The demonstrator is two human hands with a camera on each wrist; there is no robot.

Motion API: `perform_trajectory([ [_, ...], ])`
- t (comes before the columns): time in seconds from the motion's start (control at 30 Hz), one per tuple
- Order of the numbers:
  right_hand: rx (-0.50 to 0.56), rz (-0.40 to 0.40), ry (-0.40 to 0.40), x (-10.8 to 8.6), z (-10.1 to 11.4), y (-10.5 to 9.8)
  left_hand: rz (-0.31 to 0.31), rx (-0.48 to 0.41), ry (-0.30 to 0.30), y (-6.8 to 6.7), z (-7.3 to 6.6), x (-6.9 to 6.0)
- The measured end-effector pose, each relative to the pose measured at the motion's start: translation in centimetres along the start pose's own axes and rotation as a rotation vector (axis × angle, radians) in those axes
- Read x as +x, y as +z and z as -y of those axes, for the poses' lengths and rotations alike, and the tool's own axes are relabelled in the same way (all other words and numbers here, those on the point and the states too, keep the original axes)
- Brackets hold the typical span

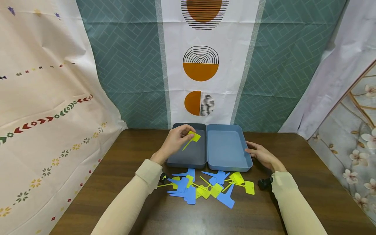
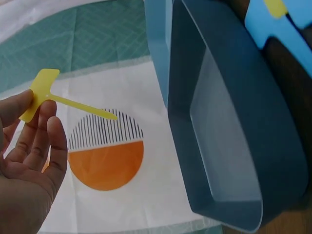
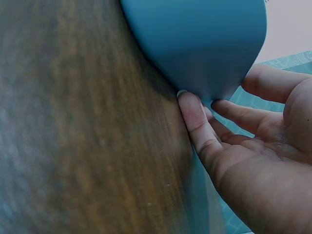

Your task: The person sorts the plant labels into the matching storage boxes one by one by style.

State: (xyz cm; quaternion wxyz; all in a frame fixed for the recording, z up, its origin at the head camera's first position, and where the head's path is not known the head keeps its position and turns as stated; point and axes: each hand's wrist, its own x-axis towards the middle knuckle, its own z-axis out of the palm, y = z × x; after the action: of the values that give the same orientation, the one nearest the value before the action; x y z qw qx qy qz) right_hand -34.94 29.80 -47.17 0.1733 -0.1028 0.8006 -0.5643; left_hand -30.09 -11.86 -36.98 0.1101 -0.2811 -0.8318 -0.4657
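My left hand [image 1: 175, 141] pinches a yellow plant label [image 1: 195, 137] between thumb and fingers, above the dark grey tray [image 1: 191, 159]. In the left wrist view, its flat head is in the fingertips and the thin stem [image 2: 83, 106] points away from the hand. My right hand [image 1: 263, 156] touches the outer right side of the blue tray [image 1: 227, 147]; in the right wrist view its thumb and fingers lie fairly straight against the wall [image 3: 209, 63]. Blue plant labels [image 1: 226, 199] and yellow plant labels [image 1: 249, 187] lie in a loose, overlapping pile in front of both trays.
The two trays stand side by side near the back edge of the brown wooden table [image 1: 123, 182]. Behind it hangs a green and white patterned cloth [image 1: 132, 65]. Patterned curtains hang at the left [image 1: 53, 130] and right [image 1: 346, 156].
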Motion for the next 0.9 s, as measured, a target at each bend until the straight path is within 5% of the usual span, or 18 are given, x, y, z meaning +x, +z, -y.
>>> perform_trajectory([
  [0.43,-0.008,-0.013,0.0,-0.1,0.2,0.0,-0.01,0.106,-0.089,-1.4,1.6,2.3],
  [0.9,0.014,0.004,0.004,-0.1,0.1,0.2,0.004,0.142,-0.165,-1.7,3.2,3.5],
])
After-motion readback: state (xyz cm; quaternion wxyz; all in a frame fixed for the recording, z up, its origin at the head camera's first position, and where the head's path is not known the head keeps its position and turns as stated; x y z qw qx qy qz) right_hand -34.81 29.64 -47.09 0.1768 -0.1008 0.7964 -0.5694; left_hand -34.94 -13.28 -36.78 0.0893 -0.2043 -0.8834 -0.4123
